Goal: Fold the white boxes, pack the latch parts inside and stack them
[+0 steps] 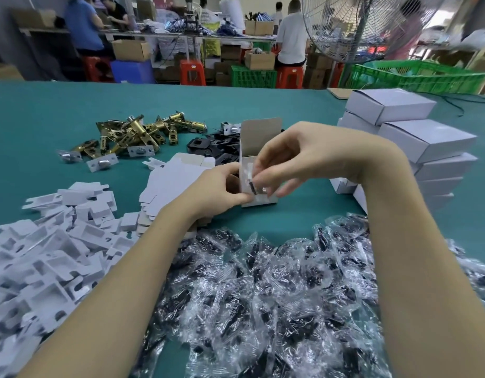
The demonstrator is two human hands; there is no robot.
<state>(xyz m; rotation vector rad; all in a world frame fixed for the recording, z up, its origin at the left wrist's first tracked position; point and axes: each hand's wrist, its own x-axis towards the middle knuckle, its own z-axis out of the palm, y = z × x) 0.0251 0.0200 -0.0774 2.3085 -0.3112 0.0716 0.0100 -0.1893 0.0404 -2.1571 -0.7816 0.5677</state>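
Note:
A white box (259, 137) stands upright on the green table (44, 110), its top flap open. My left hand (219, 186) grips the box's lower left side. My right hand (298, 156) pinches a small clear bag of dark screws (256, 186) in front of the box, level with its front face. Brass latch parts (132, 135) lie in a heap at the back left. Black plates (211, 145) lie behind the box. Flat white box blanks (167, 178) are piled left of my left hand. Closed white boxes (416, 143) are stacked on the right.
A heap of white cardboard inserts (44, 255) fills the near left. Several clear bags of dark screws (276, 282) cover the near edge under my forearms. A large fan (372, 25), green crates (416, 76) and seated people are beyond the table.

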